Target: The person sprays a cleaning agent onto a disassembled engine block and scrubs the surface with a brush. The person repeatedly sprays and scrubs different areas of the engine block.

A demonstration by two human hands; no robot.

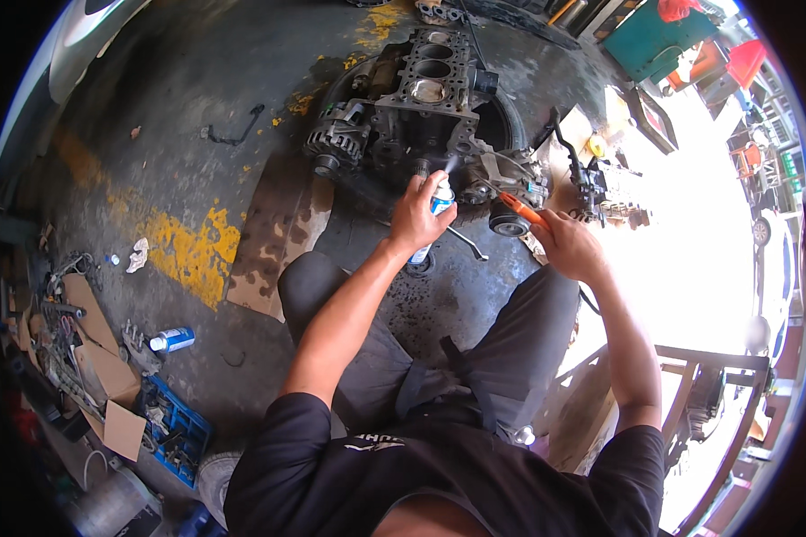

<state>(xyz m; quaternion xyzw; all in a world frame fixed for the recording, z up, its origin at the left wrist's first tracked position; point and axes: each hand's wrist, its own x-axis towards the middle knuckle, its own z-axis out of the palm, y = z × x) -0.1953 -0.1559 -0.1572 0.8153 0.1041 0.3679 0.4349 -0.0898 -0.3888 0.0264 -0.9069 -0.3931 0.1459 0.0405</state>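
In my left hand [415, 217] is a blue and white spray can [441, 201], gripped upright with its nozzle toward the engine block [425, 121]. A faint pale mist shows by the nozzle, close to the block's lower front. My right hand [569, 246] is wrapped around an orange-handled screwdriver [523, 210]. Its thin shaft points at the parts on the block's right, above a round pulley [508, 220]; whether the tip touches them I cannot tell. An alternator [336, 134] sits on the block's left side. Open cylinder bores show on top.
The block rests over a tyre [509, 112]. Stained cardboard [282, 228] lies to its left, and a bent metal bar [468, 243] between my knees. Another spray can [172, 339], a blue crate [177, 430] and an open carton [107, 367] are at left. Engine parts [600, 183] lie at right.
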